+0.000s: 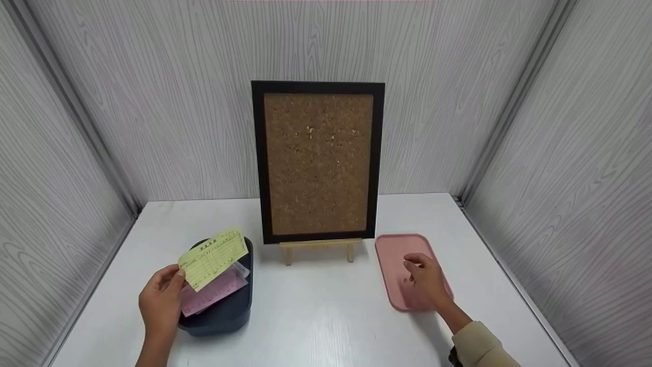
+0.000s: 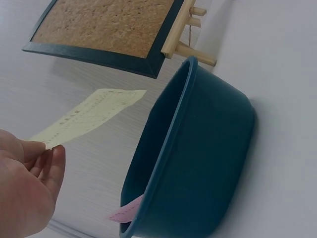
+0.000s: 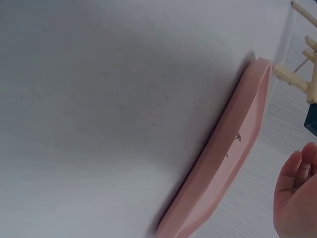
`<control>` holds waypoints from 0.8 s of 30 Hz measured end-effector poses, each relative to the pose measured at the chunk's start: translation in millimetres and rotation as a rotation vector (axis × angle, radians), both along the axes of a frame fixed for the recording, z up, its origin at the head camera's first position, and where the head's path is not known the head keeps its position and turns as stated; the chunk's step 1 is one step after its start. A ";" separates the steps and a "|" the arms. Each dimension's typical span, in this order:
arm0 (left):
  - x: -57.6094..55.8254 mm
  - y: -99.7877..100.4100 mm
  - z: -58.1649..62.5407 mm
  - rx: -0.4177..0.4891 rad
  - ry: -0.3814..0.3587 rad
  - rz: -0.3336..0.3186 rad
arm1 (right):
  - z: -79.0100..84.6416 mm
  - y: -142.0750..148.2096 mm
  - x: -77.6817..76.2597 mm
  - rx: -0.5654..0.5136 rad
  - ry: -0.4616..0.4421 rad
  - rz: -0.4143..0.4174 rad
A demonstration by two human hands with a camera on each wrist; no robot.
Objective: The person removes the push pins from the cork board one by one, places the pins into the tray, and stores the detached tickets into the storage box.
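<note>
My left hand (image 1: 162,300) pinches a yellow printed paper slip (image 1: 214,259) by its lower left corner, between thumb and fingers. The slip is held tilted over a dark blue bin (image 1: 219,323). Inside the bin lie a pink printed slip (image 1: 214,293) and a whitish one (image 1: 241,269), partly covered by the yellow slip. My right hand (image 1: 428,280) is above a pink tray (image 1: 385,275) with bent fingers, thumb and forefinger tips close together. I cannot tell if a small thing sits between them. A few small metal tacks (image 3: 238,137) lie in the tray.
A cork board (image 1: 318,163) in a black frame stands at the back centre on a small wooden easel (image 1: 321,243). White wood-grain panels (image 1: 204,102) enclose the white table (image 1: 310,316) at the back and both sides.
</note>
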State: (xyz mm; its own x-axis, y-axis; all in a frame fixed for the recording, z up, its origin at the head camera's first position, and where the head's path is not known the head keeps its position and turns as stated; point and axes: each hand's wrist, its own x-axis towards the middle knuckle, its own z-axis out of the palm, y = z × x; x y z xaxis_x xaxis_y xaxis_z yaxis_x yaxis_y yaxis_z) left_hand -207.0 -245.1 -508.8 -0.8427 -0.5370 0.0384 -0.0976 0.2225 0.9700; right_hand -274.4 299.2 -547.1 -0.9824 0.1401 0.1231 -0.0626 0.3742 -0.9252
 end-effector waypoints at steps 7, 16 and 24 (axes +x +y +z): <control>-1.8 -4.1 -11.3 -0.043 -0.048 0.033 | 3.2 -4.0 4.4 -0.029 0.001 -0.022; -5.9 -5.1 -23.5 -0.089 -0.076 0.045 | -16.2 7.6 -1.6 -0.021 -0.009 -0.018; -10.4 1.5 -33.0 -0.125 -0.084 0.062 | -21.0 8.8 -1.4 -0.017 0.031 -0.032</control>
